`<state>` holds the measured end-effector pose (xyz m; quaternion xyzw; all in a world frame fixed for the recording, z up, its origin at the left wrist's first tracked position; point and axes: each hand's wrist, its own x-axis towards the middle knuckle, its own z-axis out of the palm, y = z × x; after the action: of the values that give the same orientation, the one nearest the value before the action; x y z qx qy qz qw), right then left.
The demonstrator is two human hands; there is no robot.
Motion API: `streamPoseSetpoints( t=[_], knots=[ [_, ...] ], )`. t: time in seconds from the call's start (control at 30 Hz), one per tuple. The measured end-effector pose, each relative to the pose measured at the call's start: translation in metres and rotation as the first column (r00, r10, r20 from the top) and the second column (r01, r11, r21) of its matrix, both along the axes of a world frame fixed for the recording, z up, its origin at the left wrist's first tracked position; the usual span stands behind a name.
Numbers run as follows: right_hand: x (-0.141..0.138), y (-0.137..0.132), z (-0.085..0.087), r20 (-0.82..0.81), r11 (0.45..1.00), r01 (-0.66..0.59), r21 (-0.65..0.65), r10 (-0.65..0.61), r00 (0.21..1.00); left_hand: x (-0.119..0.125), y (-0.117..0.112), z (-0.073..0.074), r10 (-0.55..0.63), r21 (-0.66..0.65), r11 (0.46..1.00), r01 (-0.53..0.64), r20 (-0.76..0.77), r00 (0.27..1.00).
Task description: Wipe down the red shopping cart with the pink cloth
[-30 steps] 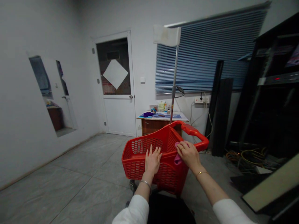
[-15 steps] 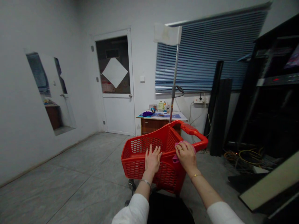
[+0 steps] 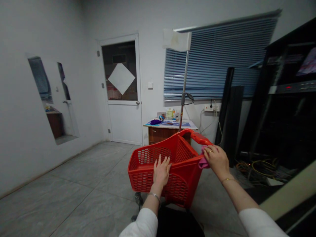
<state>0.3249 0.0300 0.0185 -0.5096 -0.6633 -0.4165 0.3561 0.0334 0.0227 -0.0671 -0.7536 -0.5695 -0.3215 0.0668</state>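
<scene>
A red plastic shopping cart with perforated sides stands in front of me, its handle at the right. My left hand lies over the near rim with fingers spread and nothing held. My right hand is closed on a pink cloth at the cart's right end, where the side rim meets the handle. Part of the cloth hangs out below the fingers. A metal pole with a white flag rises behind the basket; its lower end is hidden by the cart.
A small wooden desk behind the cart bears a purple cloth and several bottles. A white door is at the back. Black panels and tangled cables are on the right. A mirror hangs left.
My right hand has slid the pink cloth rightwards along the rim to the handle end. My left hand has stayed on the near rim.
</scene>
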Motion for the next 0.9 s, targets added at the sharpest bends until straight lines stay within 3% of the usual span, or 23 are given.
streamPoseSetpoints(
  t=[0.07, 0.13, 0.33, 0.43, 0.57, 0.77, 0.83, 0.9],
  knots=[
    [0.011, 0.004, 0.002, -0.055, 0.998, 0.054, 0.037, -0.052, 0.997, 0.003, 0.000, -0.001, 0.004, 0.010, 1.000, -0.004, 0.006, 1.000],
    [0.004, 0.004, -0.003, -0.073, 0.998, 0.050, 0.042, -0.047, 0.996, 0.005, 0.000, -0.001, 0.013, 0.015, 1.000, -0.014, 0.011, 1.000],
    [-0.083, -0.014, -0.034, -0.026, 0.994, -0.110, -0.001, 0.110, 0.994, 0.004, -0.002, 0.000, 0.028, 0.017, 0.999, -0.028, -0.007, 1.000],
    [-0.103, -0.019, -0.041, -0.002, 0.982, -0.189, -0.020, 0.189, 0.982, -0.001, -0.001, -0.001, 0.025, 0.022, 0.999, -0.025, -0.019, 0.999],
    [-0.071, -0.010, -0.030, 0.015, 0.972, -0.234, -0.033, 0.235, 0.972, -0.007, 0.000, -0.001, 0.013, 0.015, 1.000, -0.013, -0.015, 1.000],
    [0.008, 0.009, -0.003, -0.104, 0.995, -0.096, 0.020, 0.097, 0.990, -0.010, -0.002, 0.001, 0.015, 0.003, 1.000, -0.015, -0.012, 1.000],
    [0.009, 0.010, -0.003, -0.123, 0.998, -0.044, 0.047, 0.049, 0.991, -0.009, -0.002, 0.001, 0.024, 0.009, 1.000, -0.024, -0.019, 1.000],
    [-0.007, 0.007, -0.009, -0.135, 0.997, 0.011, 0.081, 0.000, 0.991, -0.008, -0.002, 0.000, 0.030, 0.015, 0.999, -0.029, -0.025, 0.999]
  ],
)
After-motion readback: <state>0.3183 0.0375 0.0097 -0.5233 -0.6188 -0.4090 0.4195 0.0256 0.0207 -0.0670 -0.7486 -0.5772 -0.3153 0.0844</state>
